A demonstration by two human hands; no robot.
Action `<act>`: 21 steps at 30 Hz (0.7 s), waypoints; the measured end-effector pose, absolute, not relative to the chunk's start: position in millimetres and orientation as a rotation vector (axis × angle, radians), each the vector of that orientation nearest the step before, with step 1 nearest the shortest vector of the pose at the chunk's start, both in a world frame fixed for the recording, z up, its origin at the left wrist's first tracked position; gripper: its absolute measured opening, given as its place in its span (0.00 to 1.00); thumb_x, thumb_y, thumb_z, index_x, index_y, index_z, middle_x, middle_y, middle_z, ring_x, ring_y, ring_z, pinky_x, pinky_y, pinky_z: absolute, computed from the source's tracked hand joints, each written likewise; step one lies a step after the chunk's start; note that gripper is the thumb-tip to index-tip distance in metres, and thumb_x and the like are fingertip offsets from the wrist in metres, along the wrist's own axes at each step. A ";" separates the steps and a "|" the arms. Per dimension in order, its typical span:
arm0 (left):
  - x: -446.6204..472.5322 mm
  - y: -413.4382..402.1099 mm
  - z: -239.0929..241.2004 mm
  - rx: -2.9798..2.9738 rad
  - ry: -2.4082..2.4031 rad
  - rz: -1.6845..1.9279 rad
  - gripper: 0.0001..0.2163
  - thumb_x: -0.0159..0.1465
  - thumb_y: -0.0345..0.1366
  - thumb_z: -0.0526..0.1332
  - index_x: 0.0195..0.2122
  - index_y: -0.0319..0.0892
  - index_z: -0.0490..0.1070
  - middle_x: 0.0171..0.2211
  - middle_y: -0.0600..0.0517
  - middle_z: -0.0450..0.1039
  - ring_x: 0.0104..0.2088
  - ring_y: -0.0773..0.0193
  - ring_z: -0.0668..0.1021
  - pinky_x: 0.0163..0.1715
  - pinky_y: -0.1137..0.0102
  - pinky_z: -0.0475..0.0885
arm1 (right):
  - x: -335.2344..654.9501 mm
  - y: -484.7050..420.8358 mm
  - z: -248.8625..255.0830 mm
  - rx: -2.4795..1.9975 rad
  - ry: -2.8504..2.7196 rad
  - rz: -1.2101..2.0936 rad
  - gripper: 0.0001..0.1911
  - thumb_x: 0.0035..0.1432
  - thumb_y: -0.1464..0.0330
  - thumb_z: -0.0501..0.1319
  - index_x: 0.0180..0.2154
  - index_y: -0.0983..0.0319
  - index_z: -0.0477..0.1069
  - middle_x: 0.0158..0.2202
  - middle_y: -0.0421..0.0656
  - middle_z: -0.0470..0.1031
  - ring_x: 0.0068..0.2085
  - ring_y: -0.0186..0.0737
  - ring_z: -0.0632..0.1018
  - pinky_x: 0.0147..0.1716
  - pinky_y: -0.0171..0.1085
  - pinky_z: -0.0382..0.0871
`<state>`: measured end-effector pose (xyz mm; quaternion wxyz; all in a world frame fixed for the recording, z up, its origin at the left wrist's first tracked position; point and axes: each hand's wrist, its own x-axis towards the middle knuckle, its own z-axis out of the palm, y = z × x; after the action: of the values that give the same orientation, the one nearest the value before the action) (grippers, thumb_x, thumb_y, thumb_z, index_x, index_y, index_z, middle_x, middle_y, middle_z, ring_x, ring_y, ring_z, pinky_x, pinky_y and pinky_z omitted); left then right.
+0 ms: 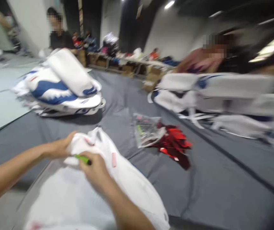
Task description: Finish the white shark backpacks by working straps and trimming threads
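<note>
A large white fabric piece (132, 185), perhaps a bag, lies in front of me with its narrow end pointing away. My left hand (64, 147) is closed on the far left edge of that end, its fingertips partly behind the cloth. In my right hand (95, 169) is a slim green pen-like tool with a black end (84, 159), its tip towards the fabric by my left hand; blur hides its exact kind. A small pink-red tag (114, 159) shows on the cloth just right of my right hand.
Grey cloth covers the table (223, 185). A clear plastic bag (148, 129) and red fabric scraps (175, 140) lie mid-table. White-and-blue pieces are stacked at far left (65, 80), with more white pieces (235, 86) at right. People stand behind both; cardboard boxes (152, 75) are farther back.
</note>
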<state>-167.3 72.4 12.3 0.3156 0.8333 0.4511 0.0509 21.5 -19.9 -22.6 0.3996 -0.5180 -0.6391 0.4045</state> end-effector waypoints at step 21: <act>-184.5 82.0 4.7 1.994 1.191 0.014 0.45 0.57 0.34 0.55 0.72 0.42 0.27 0.66 0.38 0.58 0.44 0.58 0.77 0.38 0.70 0.71 | 24.3 -9.2 -20.8 -1.303 -1.755 0.900 0.11 0.58 0.67 0.63 0.43 0.57 0.79 0.40 0.42 0.82 0.42 0.44 0.80 0.47 0.43 0.70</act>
<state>-184.5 82.0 4.7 0.3983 0.7875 0.4702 0.0055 24.3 -9.2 -20.8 0.3788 -0.5102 -0.6871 0.3524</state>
